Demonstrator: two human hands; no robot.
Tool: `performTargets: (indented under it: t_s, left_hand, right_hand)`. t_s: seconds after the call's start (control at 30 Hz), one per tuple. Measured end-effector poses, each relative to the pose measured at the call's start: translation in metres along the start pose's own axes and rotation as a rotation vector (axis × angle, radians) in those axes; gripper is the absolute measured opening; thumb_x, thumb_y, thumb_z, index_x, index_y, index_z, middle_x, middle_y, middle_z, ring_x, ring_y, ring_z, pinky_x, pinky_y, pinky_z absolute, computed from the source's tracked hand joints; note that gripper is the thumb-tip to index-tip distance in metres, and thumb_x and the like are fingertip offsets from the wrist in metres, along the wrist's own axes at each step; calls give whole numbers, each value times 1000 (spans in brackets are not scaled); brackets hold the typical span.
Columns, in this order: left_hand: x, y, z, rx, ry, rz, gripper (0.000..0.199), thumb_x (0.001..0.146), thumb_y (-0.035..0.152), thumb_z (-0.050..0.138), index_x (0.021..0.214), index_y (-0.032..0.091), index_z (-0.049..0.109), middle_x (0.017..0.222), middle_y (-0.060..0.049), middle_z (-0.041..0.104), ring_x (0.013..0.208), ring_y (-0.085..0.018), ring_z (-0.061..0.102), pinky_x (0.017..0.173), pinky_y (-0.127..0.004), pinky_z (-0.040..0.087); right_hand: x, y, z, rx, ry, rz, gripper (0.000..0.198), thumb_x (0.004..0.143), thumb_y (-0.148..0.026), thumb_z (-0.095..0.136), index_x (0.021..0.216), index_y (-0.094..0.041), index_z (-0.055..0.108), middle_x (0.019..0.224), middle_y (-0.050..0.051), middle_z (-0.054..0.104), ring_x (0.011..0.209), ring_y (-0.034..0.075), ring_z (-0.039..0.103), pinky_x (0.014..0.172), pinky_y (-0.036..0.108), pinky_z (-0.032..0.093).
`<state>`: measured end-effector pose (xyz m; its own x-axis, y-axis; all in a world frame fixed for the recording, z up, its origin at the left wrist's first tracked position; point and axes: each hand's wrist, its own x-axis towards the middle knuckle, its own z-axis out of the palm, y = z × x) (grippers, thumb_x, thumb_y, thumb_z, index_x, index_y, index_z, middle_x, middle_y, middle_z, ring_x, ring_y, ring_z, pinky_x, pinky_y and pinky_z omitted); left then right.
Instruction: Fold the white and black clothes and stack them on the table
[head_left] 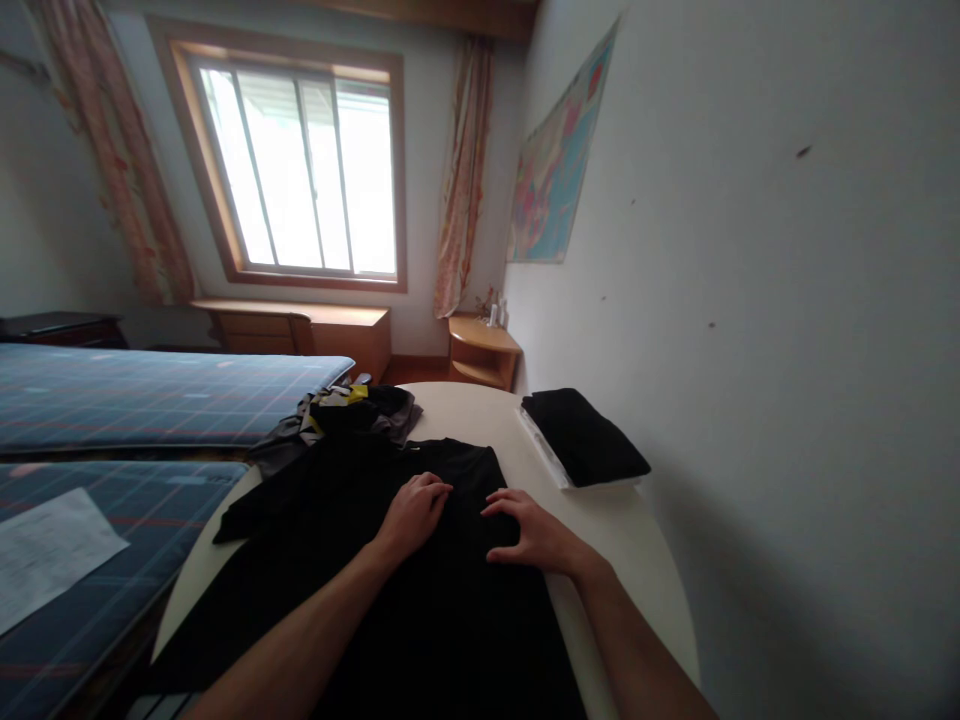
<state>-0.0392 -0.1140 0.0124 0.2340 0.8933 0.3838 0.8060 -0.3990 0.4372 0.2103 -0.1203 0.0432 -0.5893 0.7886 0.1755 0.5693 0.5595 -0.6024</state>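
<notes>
A black short-sleeved garment (465, 630), which looks like a T-shirt, lies spread over a round cream table (480, 400). Its collar end points away from me, and one sleeve reaches out to the left. My left hand (414, 515) rests on the upper part of the garment, fingers loosely bent and pointing right, with no fabric visibly gripped. Near the garment's right edge is my right hand (536, 530), its thumb and fingers apart and nothing between them. The lower end of the garment runs out of view below.
Folded black clothing (585, 435) sits on white packaging at the table's right, near the wall. Crumpled dark clothes with yellow parts (352, 405) lie at the back left. Plaid mattresses (165, 400) stand on the left, one with a paper sheet (52, 550).
</notes>
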Motion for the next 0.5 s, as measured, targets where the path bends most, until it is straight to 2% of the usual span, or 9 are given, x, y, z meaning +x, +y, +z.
performTargets:
  t_s: [0.13, 0.23, 0.33, 0.4, 0.5]
  left_hand:
    - [1, 5, -6, 15, 87, -79, 19, 94, 28, 50, 91, 23, 68, 92, -3, 67, 90, -19, 61, 84, -32, 48]
    - [-1, 7, -6, 63, 78, -83, 16, 92, 31, 53, 90, 23, 67, 91, -4, 65, 91, -21, 60, 84, -34, 49]
    - [-3, 5, -3, 75, 46, -32, 19, 90, 30, 55, 101, 24, 69, 111, -6, 64, 106, -22, 58, 94, -36, 47]
    - [-5, 2, 0, 79, -5, 13, 27, 90, 30, 55, 113, 26, 68, 126, -6, 60, 118, -24, 53, 103, -39, 43]
    - [-6, -1, 5, 99, -91, 36, 38, 92, 37, 53, 127, 27, 63, 138, -6, 55, 130, -27, 46, 111, -43, 37]
  right_hand:
    - [-1, 1, -1, 11, 8, 6, 40, 69, -47, 80, 100, -23, 73, 132, 10, 59, 131, 28, 47, 113, 43, 35]
    - [-1, 0, -2, 23, 34, 31, 56, 73, -47, 76, 122, -22, 64, 139, 11, 55, 131, 27, 48, 113, 43, 35]
    - [-2, 0, -4, -4, -22, 61, 65, 73, -47, 76, 130, -22, 59, 142, 12, 53, 137, 28, 43, 115, 44, 31]
    - [-3, 1, -5, -37, -49, 62, 57, 73, -47, 76, 123, -22, 65, 141, 11, 55, 139, 29, 40, 116, 44, 30]
    - [-2, 4, -8, -58, 1, 73, 42, 79, -45, 70, 114, -21, 69, 133, 10, 62, 132, 28, 48, 113, 43, 35]
